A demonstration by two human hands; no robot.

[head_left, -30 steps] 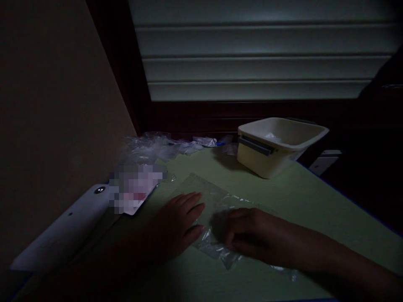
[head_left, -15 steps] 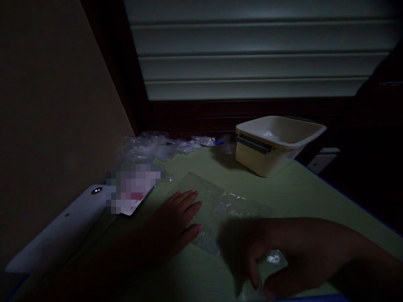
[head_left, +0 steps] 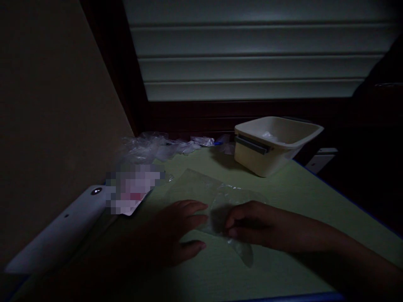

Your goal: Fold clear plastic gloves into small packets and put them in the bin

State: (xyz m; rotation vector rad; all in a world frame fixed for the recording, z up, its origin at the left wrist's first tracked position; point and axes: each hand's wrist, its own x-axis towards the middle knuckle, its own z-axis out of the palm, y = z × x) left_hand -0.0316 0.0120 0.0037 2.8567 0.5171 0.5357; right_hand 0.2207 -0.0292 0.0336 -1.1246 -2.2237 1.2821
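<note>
A clear plastic bag (head_left: 197, 184) lies spread over the green tabletop, its surface creased and shiny toward the right. My left hand (head_left: 179, 228) is open, fingers apart, over the bag's near left part; whether it presses on the film is hard to tell. Thumb and fingers of my right hand (head_left: 255, 222) are pinched together on the bag's near right part. From that pinch a loose flap of clear film (head_left: 244, 251) hangs down toward the near side. The light is dim and the film's edges are partly lost.
A cream bin (head_left: 262, 159) with a grey handle stands at the back right, some clear plastic inside. Crumpled plastic bags (head_left: 151, 144) lie along the back left. At left are a blurred-out packet (head_left: 135, 188) and a white board (head_left: 63, 230). A shuttered window (head_left: 252, 63) is behind.
My right hand has moved up and left from the table's near edge, bringing the flap of film with it. My left hand has curled slightly and shifted a little.
</note>
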